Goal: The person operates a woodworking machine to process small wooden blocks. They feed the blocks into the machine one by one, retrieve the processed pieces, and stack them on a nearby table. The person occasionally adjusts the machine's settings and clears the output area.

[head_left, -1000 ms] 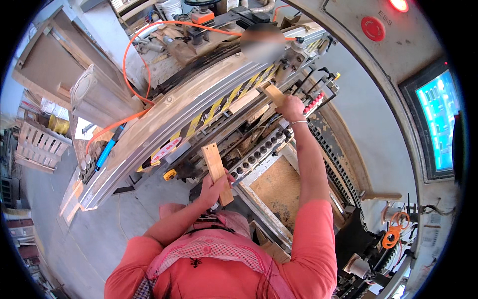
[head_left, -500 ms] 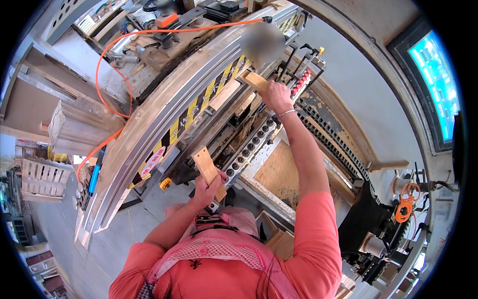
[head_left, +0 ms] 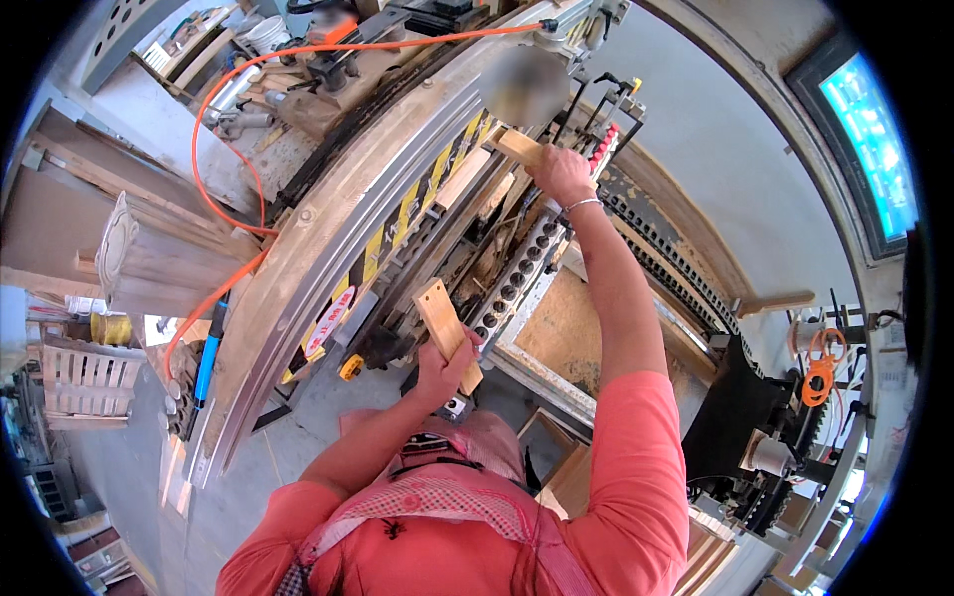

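The left hand (head_left: 437, 368) has its grip clenched round the lower end of a short wooden slat (head_left: 445, 320), holding it upright and close to the chest, just clear of the machine. The right hand (head_left: 559, 175), arm stretched out, grips a second wooden piece (head_left: 517, 146) and presses it against the boring machine's (head_left: 517, 273) row of round drill heads, probably to seat it squarely. A long grey guard with yellow-black stripes (head_left: 393, 233) runs alongside, and an orange hose (head_left: 248, 189) loops over it.
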`<action>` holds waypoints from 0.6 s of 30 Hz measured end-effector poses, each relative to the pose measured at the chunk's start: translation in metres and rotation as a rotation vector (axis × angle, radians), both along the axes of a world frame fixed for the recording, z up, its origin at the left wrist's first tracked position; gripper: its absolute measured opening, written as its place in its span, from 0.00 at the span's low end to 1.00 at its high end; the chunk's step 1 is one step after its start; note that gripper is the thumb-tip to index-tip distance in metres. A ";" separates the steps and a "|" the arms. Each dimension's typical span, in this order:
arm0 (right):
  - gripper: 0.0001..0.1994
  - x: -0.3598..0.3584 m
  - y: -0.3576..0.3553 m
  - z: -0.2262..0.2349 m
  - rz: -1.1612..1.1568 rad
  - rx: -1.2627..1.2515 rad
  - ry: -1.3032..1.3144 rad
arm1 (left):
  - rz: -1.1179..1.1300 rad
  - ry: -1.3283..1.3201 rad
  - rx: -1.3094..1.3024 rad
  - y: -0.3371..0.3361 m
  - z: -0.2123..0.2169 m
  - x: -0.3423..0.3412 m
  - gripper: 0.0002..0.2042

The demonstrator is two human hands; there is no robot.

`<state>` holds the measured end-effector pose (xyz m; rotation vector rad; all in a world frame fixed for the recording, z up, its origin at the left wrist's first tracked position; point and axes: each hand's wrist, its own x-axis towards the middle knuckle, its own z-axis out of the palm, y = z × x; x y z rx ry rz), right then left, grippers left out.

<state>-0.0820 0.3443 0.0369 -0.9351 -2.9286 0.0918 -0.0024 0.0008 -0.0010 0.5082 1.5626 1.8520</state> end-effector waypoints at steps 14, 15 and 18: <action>0.22 -0.019 0.002 0.003 0.089 -0.047 -0.045 | -0.063 0.048 -0.096 -0.003 0.006 -0.002 0.06; 0.21 -0.018 0.004 0.001 0.108 -0.033 -0.025 | -0.058 0.044 -0.096 -0.003 0.007 -0.002 0.06; 0.20 -0.023 0.010 -0.005 0.135 -0.039 -0.028 | -0.051 0.030 -0.089 -0.001 0.009 0.002 0.06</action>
